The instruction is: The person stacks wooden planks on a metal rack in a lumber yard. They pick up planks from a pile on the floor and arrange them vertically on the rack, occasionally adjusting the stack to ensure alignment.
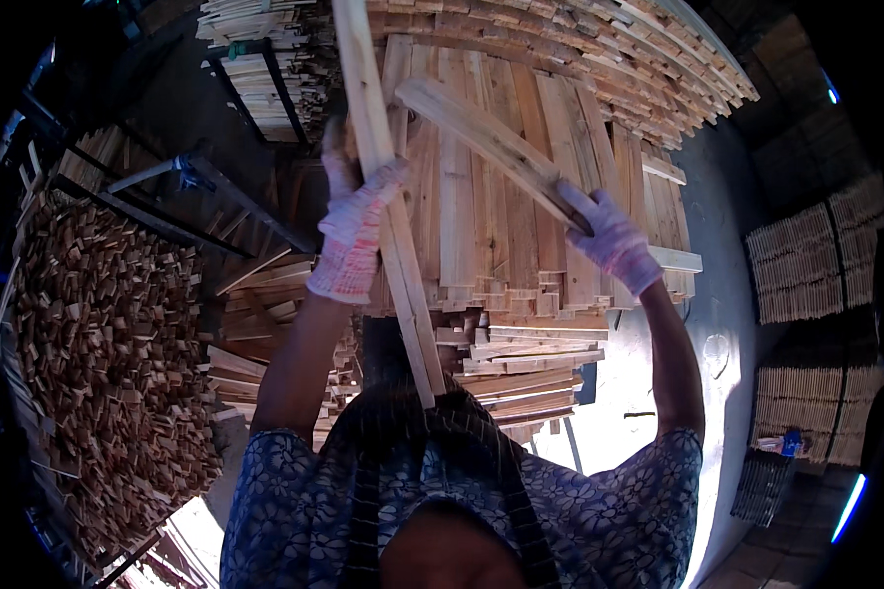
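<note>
My left hand (356, 231), in a pale knit glove with reddish streaks, is closed around a long narrow wooden plank (368, 93). This plank stands steeply, running from the top of the view down to my apron (363, 471). In my right hand (614, 240), gloved the same way, is the lower end of a second plank (491, 142). That plank slants up and left, its far end close to the first plank. Beneath both lies a layer of boards (457, 211) set side by side on a stack. My left fingertips are partly hidden and slightly blurred.
Beyond the boards rises a high pile of stacked planks (599, 49). A large heap of short wood pieces (118, 363) fills the left, near a metal frame (250, 206). Loose strips (530, 368) lie just below the stack. Strapped bundles (805, 260) stand at far right.
</note>
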The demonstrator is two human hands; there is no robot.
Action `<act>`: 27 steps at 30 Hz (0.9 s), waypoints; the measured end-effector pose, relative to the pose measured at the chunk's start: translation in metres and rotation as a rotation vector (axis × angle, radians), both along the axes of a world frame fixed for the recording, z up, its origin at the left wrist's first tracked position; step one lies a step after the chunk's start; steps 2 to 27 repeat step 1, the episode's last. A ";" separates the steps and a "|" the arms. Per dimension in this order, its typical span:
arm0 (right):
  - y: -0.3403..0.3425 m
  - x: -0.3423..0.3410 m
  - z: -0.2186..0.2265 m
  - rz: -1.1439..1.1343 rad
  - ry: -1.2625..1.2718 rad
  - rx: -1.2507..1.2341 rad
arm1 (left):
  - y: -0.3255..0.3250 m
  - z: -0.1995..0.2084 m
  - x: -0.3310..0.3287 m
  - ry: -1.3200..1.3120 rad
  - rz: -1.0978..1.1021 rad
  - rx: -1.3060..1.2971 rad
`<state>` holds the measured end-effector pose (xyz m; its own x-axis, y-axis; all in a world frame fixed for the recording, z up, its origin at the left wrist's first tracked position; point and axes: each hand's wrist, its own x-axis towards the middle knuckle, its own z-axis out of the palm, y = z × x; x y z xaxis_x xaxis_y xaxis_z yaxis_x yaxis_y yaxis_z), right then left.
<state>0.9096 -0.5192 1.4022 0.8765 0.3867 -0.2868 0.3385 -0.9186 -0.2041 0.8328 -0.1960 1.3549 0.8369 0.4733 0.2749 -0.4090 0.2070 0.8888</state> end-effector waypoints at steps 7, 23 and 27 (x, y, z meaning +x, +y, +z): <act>0.012 0.009 0.017 0.014 0.040 -0.260 | -0.001 -0.009 -0.010 0.030 -0.001 -0.007; 0.012 0.009 0.017 0.014 0.040 -0.260 | -0.001 -0.009 -0.010 0.030 -0.001 -0.007; 0.012 0.009 0.017 0.014 0.040 -0.260 | -0.001 -0.009 -0.010 0.030 -0.001 -0.007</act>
